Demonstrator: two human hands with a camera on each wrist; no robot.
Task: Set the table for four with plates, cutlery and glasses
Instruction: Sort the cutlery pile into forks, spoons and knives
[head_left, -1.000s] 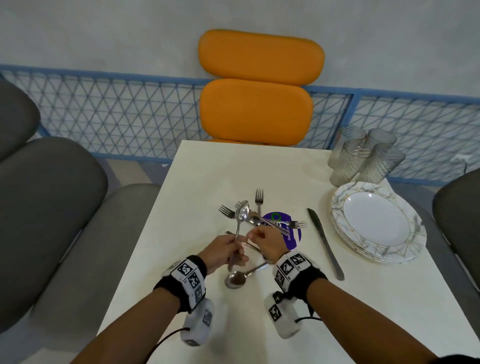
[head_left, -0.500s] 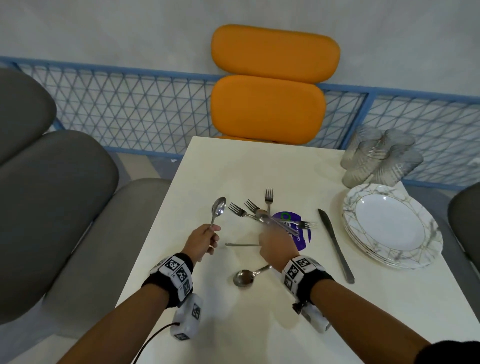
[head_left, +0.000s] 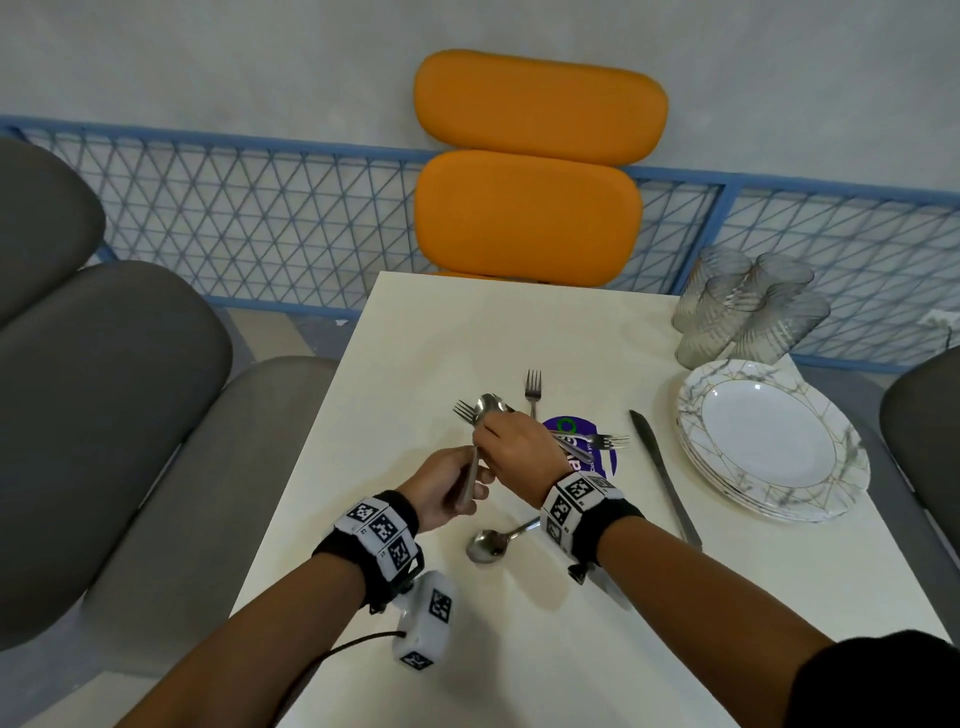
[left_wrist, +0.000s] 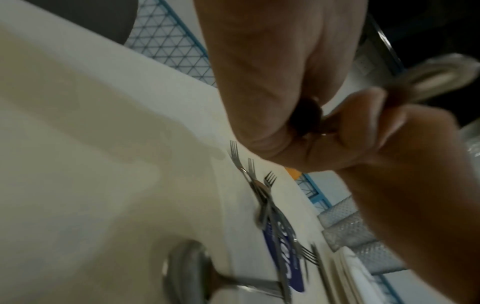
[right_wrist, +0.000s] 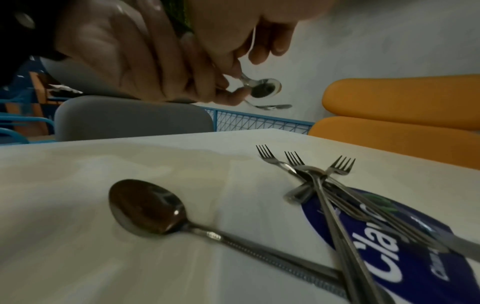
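Observation:
My left hand grips a spoon handle above the white table. My right hand pinches a second spoon by its neck, right beside the first. Both spoon bowls show under the hands in the right wrist view. One more spoon lies on the table below my right wrist. Several forks lie crossed on a purple sticker, with a knife to their right. A stack of marbled plates and several glasses stand at the right.
An orange chair stands at the far end. Grey chairs flank the left side and another the right. A blue mesh fence runs behind the table.
My right hand has lifted a second spoon from the cutlery pile and brought it up to my left hand. The left hand has moved right with its spoon to meet it.

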